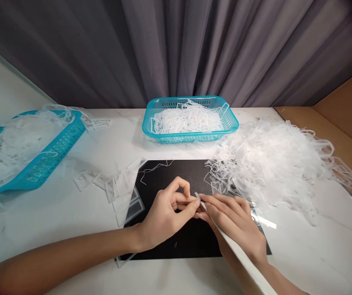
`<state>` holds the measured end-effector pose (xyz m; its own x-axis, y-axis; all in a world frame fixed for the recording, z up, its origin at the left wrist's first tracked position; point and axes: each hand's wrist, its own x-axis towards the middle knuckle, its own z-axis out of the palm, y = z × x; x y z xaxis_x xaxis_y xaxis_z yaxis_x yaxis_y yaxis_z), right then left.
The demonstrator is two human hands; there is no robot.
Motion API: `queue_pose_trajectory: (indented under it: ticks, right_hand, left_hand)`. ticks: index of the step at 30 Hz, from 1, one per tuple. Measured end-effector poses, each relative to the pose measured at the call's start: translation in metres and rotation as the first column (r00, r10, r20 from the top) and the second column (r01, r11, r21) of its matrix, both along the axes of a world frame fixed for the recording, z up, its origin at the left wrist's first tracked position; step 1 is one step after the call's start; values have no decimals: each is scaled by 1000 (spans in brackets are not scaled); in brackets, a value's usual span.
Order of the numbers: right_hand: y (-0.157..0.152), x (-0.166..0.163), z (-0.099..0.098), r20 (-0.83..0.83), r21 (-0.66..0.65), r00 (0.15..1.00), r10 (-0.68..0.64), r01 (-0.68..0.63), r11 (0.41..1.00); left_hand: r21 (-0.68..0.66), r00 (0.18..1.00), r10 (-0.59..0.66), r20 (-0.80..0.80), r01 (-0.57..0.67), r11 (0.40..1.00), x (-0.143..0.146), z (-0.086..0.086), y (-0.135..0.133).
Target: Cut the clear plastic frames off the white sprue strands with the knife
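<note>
Over the black mat (pixel 188 241), my left hand (pixel 166 217) and my right hand (pixel 237 225) meet at the fingertips. A long, narrow white strip (pixel 234 248) slants from their fingertips down to the bottom edge of the view. My left thumb and a finger pinch near its far tip, with the left index finger curled above. The right fingers lie closed along the strip just behind that tip. Anything smaller between the fingertips is hidden. Several clear rectangular frame pieces (pixel 137 207) lie at the mat's left edge, and a thin clear strand (pixel 154 167) lies at its top.
A blue basket (pixel 191 135) of clear pieces stands behind the mat. Another blue basket (pixel 56 155), heaped with clear strips, is at the left. A large tangled pile of clear loops (pixel 271 159) covers the right side, overlapping the mat's corner. Grey curtains (pixel 176 49) hang behind the white table.
</note>
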<state>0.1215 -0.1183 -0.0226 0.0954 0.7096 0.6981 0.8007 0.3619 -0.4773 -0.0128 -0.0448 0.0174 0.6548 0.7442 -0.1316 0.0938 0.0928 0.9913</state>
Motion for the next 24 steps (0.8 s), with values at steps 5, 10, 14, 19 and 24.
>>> queue_pose_trajectory:
  ticks: [5, 10, 14, 19, 24]
  right_hand:
    - [-6, 0, 13, -185, -215, 981, 59, -99, 972]
    - [-7, 6, 26, -550, -334, 833, 49, -274, 902]
    - [-2, 14, 39, -711, -469, 691, -131, -328, 820]
    - [4, 22, 45, -715, -549, 652, -253, -300, 780]
    - [5, 37, 42, -746, -535, 603, -282, -292, 792]
  left_hand:
    - [97, 998, 6, -66, 0, 995, -1, -1, -1]
    - [124, 997, -6, -72, 15, 992, -2, -1, -1]
    - [139, 996, -12, -83, 24, 990, -2, -1, 1]
    - [140, 996, -19, -82, 31, 990, -2, -2, 2]
    - [149, 999, 4, -43, 2, 989, -3, -3, 1]
